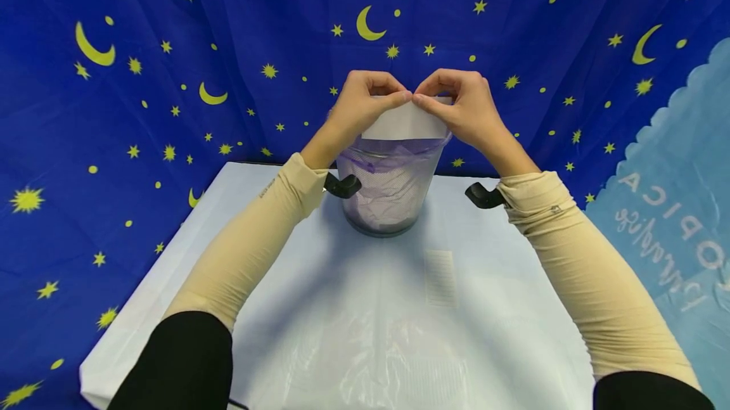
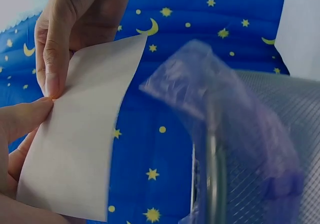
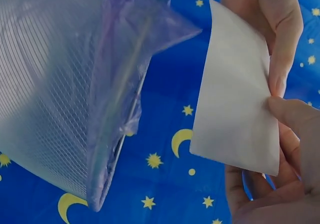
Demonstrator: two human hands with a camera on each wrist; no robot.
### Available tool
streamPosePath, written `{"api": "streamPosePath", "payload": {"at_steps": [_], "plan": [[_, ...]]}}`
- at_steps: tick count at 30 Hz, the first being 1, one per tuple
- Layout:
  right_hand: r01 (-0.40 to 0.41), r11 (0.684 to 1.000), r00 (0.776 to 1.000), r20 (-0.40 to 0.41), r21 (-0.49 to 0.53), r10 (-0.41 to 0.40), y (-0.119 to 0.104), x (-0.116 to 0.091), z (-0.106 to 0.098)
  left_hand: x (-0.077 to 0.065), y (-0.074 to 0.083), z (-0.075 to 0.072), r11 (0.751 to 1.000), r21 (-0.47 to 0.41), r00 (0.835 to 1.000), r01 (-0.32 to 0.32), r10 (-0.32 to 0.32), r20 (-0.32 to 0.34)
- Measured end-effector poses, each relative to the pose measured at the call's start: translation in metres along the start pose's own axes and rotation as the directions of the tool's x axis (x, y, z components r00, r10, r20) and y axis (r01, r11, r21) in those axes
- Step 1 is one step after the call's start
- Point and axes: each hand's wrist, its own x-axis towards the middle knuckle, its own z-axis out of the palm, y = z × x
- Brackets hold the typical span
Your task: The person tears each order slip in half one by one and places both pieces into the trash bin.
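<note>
A white piece of paper (image 1: 403,121) is held up by its top edge above a mesh wastebasket (image 1: 393,198). My left hand (image 1: 365,102) pinches that edge between thumb and fingers, and my right hand (image 1: 456,102) pinches it right beside, the thumb tips nearly touching. In the left wrist view the paper (image 2: 85,134) appears whole, with both thumbs meeting at the middle of its edge. The right wrist view shows the same sheet (image 3: 235,94) apart from the basket rim. A translucent purple bag (image 3: 125,49) lines the wastebasket and folds over its rim.
The wastebasket stands on a table with a white cover (image 1: 365,308), near its back edge. Behind hangs a blue curtain (image 1: 296,30) with yellow stars and moons. A light blue cloth (image 1: 678,207) with lettering hangs at the right. Black wrist mounts (image 1: 483,196) project below the hands.
</note>
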Motion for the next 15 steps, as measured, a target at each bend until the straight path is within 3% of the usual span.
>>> {"api": "streamPosePath", "payload": {"at_steps": [9,15], "plan": [[-0.079,0.997,0.996,0.028,-0.015,0.08,0.013,0.019,0.002,0.021,-0.01,-0.005,0.997,0.021,0.997,0.074,-0.074,0.003],[-0.1,0.995,0.995,0.001,-0.015,0.1,0.018,0.026,0.005,0.033,-0.019,-0.006,0.991,-0.018,0.991,0.132,-0.132,-0.003]]}}
